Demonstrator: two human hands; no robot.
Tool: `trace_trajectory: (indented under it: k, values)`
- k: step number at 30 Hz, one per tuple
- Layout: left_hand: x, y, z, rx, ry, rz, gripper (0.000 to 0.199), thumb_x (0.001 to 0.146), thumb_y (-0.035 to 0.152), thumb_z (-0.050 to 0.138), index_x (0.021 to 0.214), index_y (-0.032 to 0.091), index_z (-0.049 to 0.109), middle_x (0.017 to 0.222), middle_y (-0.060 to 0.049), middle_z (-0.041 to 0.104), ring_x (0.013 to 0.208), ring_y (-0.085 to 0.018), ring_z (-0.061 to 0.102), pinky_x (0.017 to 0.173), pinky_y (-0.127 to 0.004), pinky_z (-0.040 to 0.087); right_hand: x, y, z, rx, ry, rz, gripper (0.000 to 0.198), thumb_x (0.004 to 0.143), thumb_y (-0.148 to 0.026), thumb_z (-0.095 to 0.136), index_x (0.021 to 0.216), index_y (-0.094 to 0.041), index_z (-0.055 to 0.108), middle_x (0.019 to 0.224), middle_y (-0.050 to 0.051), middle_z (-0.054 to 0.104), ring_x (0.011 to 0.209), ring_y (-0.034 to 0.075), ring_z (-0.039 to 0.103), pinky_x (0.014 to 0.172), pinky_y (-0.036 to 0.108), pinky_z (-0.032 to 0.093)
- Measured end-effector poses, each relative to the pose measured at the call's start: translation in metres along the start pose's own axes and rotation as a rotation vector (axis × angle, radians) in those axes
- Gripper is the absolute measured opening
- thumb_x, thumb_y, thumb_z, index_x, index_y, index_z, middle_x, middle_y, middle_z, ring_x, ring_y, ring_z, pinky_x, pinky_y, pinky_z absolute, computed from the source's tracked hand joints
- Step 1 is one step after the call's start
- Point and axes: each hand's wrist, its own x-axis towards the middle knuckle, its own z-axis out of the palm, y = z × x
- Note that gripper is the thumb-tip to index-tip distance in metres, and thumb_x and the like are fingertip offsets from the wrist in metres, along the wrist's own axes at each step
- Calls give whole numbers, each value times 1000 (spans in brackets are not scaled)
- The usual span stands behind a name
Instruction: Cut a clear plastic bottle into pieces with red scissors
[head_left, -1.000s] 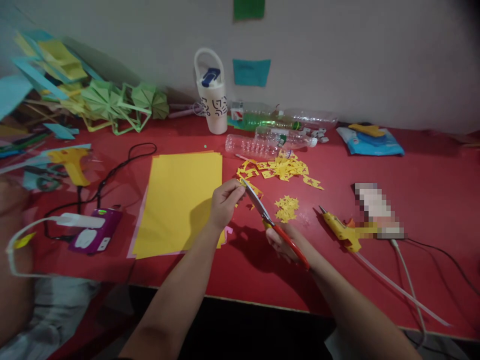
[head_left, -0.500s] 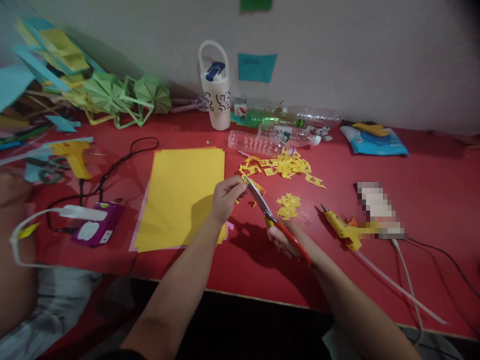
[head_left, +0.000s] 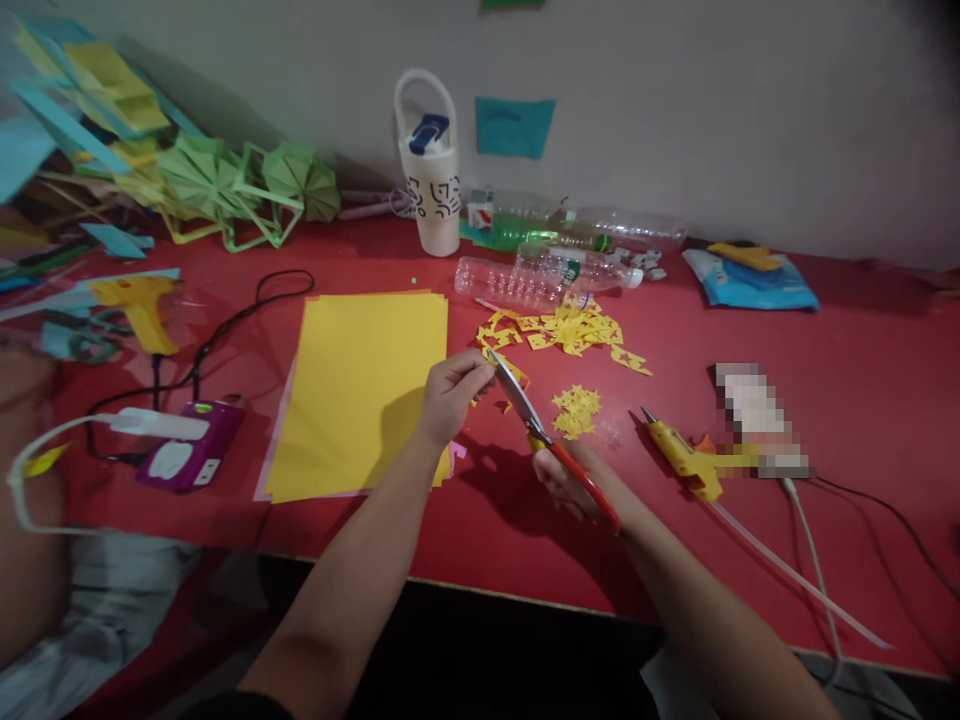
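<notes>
My right hand point(head_left: 556, 482) is wrapped round the red handles of a pair of scissors point(head_left: 519, 396), whose blades point up and to the left. At the blade tips, my left hand point(head_left: 450, 402) is closed in a pinch on a small yellow paper piece point(head_left: 490, 356), mostly hidden by the fingers. Just beyond the hands lie yellow paper scraps point(head_left: 581, 330) with star-shaped holes. A little pile of yellow paper stars point(head_left: 576, 411) rests to the right of the blades. Left of my left hand is a stack of yellow paper sheets point(head_left: 360, 370).
A yellow glue gun point(head_left: 686, 458) and a pixelated object point(head_left: 757, 415) lie at right. Clear bottles point(head_left: 510, 283) and a white tumbler point(head_left: 437, 215) stand or lie behind. At left are a purple power strip point(head_left: 191, 455), another glue gun point(head_left: 142, 308) and another person's arm point(head_left: 26, 500).
The view has shifted slightly, with things at the left and back sliding a little left and up. Both hands and the scissors keep nearly the same pose.
</notes>
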Motion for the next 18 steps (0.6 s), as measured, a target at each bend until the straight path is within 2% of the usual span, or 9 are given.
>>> trace_trajectory:
  k: [11, 18]
  values:
    - [0, 3, 1, -19, -11, -15, 23, 73, 32, 61, 54, 20, 57, 52, 3, 51, 50, -9, 46, 49, -23, 39, -1, -3, -2, 6, 10, 10, 45, 73, -62, 58, 58, -26, 37, 41, -8, 35, 34, 7, 34, 33, 21, 26]
    - [0, 4, 1, -42, -6, -42, 23, 72, 32, 59, 52, 20, 56, 51, 3, 51, 49, -8, 45, 48, -23, 38, 0, -5, 0, -8, 33, 61, 41, 70, -58, 58, 56, -25, 39, 40, -9, 36, 31, 8, 36, 31, 21, 27]
